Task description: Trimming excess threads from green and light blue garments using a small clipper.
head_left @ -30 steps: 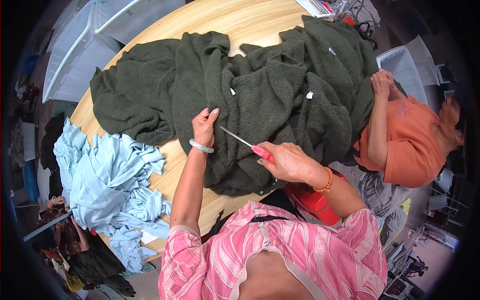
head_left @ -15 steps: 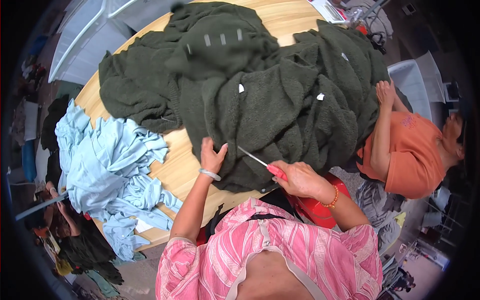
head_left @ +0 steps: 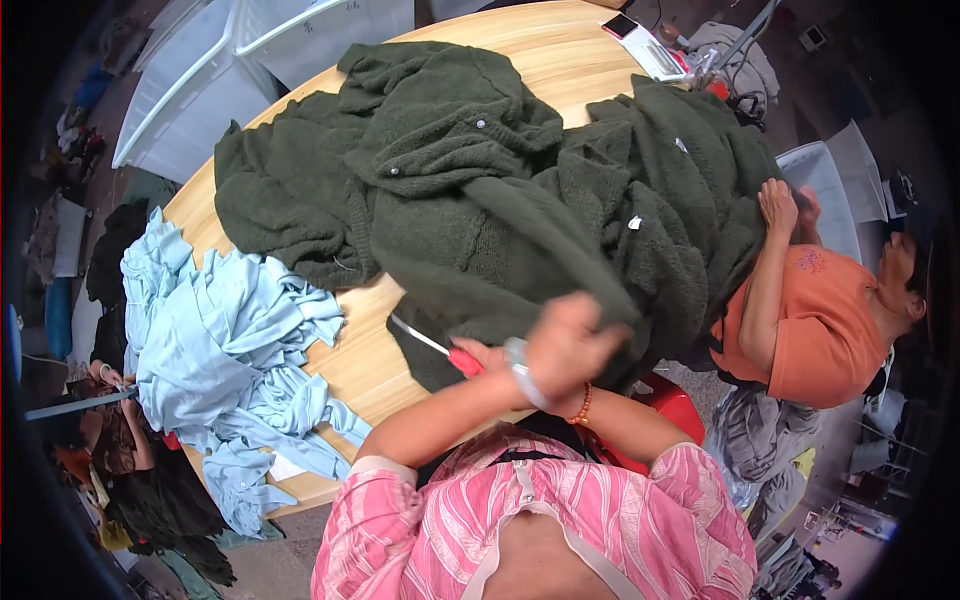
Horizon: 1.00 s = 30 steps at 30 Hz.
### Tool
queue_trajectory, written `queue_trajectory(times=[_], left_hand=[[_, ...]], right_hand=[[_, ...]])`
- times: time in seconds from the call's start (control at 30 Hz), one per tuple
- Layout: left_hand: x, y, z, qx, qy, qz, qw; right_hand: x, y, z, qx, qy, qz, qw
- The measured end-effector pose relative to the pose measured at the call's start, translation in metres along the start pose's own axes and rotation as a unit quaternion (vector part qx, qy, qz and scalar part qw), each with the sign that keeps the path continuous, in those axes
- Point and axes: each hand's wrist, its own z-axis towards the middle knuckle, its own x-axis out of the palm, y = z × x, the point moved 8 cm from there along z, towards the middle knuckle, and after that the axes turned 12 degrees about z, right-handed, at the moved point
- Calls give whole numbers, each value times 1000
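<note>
A large heap of dark green knit sweaters point(head_left: 420, 215) spreads before me on a round wooden table. My left hand point(head_left: 575, 345), blurred by motion, has crossed over my right wrist. It appears closed on a fold of the sweater, which is smeared along with it. Beneath that forearm, my right hand point(head_left: 487, 354) is mostly hidden; its visible fingers close round the red handle of a slim metal-shafted tool point(head_left: 465, 362). The shaft points up and left over the near edge of the knit. What the tool's tip is like, I cannot tell.
Light blue garments point(head_left: 225, 330) are piled at the left on the table point(head_left: 365, 325). White bins point(head_left: 185, 95) stand beyond the far left edge. A co-worker in an orange shirt point(head_left: 810, 310) touches the heap's right side. A phone point(head_left: 620, 26) lies at the far edge.
My left hand has swung right across my right forearm, dragging green knit. The red-handled tool has moved left and lower. The blurred far part of the heap has settled, showing buttons.
</note>
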Motion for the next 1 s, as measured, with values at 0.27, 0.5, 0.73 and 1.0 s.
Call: queue_trajectory(times=[0.27, 0.5, 0.73, 1.0], left_hand=[[14, -53, 52, 233, 88, -8, 968], [-139, 223, 173, -57, -196, 431, 879], [-133, 286, 164, -213, 186, 319, 905], [-49, 76, 55, -213, 374, -209, 878]], right_hand=[[-136, -97, -73, -160, -414, 613, 654], [-152, -119, -109, 24, -431, 442, 786], [-157, -115, -111, 30, -384, 446, 808], [-154, -104, -118, 34, -365, 437, 822]])
